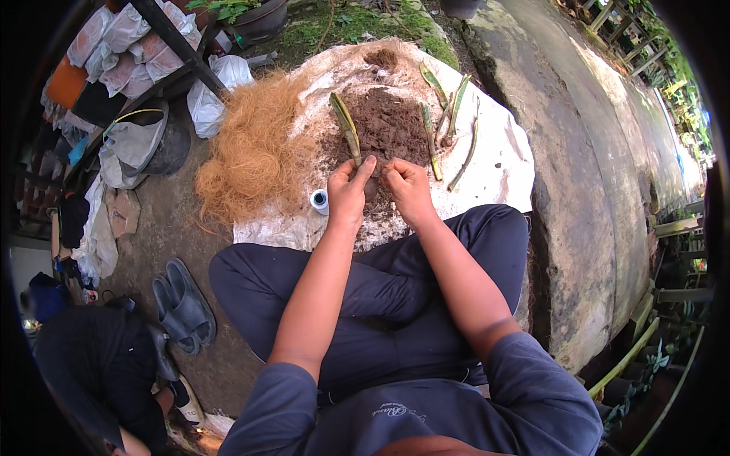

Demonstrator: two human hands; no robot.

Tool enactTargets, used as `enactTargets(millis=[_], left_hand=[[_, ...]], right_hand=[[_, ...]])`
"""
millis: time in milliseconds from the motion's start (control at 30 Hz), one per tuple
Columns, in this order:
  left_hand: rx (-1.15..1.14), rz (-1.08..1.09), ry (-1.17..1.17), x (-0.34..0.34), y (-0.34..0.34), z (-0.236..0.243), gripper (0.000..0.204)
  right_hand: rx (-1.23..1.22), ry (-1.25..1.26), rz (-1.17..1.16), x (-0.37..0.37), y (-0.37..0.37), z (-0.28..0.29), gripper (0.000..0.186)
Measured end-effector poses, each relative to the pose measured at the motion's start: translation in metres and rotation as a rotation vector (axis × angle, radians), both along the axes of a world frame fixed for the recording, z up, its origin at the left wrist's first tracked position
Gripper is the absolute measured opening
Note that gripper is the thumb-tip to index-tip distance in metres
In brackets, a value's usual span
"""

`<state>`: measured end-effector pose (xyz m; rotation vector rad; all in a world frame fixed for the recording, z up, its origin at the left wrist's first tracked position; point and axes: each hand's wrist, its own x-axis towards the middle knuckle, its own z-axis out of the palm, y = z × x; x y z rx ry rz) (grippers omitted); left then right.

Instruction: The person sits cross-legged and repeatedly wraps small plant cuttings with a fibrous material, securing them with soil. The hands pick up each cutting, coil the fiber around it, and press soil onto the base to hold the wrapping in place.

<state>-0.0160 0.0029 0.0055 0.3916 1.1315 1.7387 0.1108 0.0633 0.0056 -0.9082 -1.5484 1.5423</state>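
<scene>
My left hand (349, 191) is closed around the lower end of a long green leaf with yellow edges (345, 125), which looks like a snake plant leaf. The leaf points up and away from me. Close beside it, my right hand (409, 191) is pinched shut; whatever it holds is too small to make out. Both hands are over the near edge of a heap of dark brown soil (395, 121) on a white sack sheet (498, 156). Right of the soil lie several more leaves, among them a striped one (430, 140) and a thin curved one (465, 156).
A white thread spool (319, 201) stands left of my left wrist. Loose orange-brown fibre (251, 148) is piled at the sheet's left side. Grey sandals (185, 306) rest on the ground. Another person in dark clothes (99, 372) is at lower left. Bagged pots (125, 45) fill the upper left.
</scene>
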Motion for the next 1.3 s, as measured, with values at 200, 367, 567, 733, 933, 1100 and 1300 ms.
enactTargets(millis=[200,367,567,733,933,1100,1300], left_hand=[[0.057,0.068,0.012,-0.003,0.003,-0.017,0.013],[0.057,0.151,0.020,0.000,0.003,-0.015,0.016],[0.013,0.338,-0.234,-0.023,0.002,-0.028,0.022],[0.056,0.357,-0.097,-0.020,0.004,-0.004,0.017],[0.047,0.392,0.108,-0.029,0.003,-0.010,0.017],[0.048,0.412,0.104,-0.035,0.001,-0.008,0.017],[0.048,0.411,0.151,-0.028,0.004,-0.005,0.015]], right_hand=[[-0.489,0.466,-0.068,-0.021,-0.013,-0.008,0.017],[-0.625,0.615,-0.061,-0.022,-0.014,-0.010,0.017],[-0.728,0.953,-0.044,-0.009,0.000,-0.006,0.015],[-0.422,0.469,0.021,0.016,0.023,0.011,0.015],[-0.301,0.208,0.012,0.042,0.044,-0.003,0.026],[0.078,-0.577,0.479,0.028,0.020,0.011,0.021],[0.236,-0.578,0.445,0.002,-0.020,-0.024,0.010]])
